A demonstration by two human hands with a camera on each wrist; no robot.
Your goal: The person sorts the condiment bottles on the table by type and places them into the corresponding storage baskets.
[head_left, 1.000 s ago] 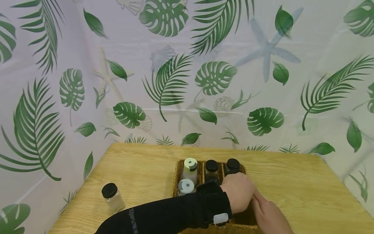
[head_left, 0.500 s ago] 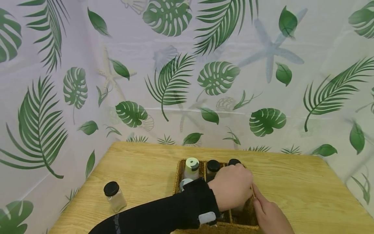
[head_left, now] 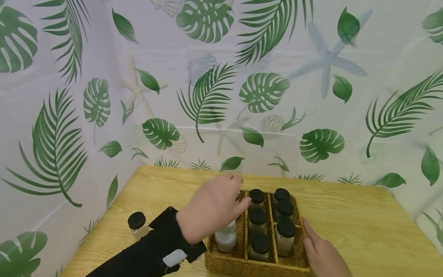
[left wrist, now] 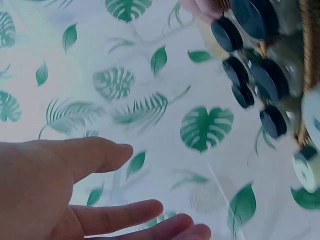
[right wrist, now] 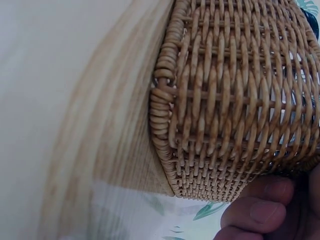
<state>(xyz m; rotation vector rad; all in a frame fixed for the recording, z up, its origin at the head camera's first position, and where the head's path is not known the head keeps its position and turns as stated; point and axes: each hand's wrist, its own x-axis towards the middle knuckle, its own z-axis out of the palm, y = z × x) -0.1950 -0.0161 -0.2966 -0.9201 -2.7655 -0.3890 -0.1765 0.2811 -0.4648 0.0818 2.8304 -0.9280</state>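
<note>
**Two hands at a wicker basket of jars**

One lone jar (head_left: pixel 137 227) with a black cap stands upright at the near left of the wooden table (head_left: pixel 363 219), well apart from the basket (head_left: pixel 225 262). The left hand (head_left: pixel 212 207) hovers over the basket's left column, fingers relaxed and spread, holding nothing; a pale-capped jar (head_left: pixel 225 238) stands just below it. Black-capped glass jars (head_left: pixel 258 231) fill the other columns, all upright. The right hand (head_left: pixel 322 256) rests against the basket's woven right wall, fingers laid along it.
</note>
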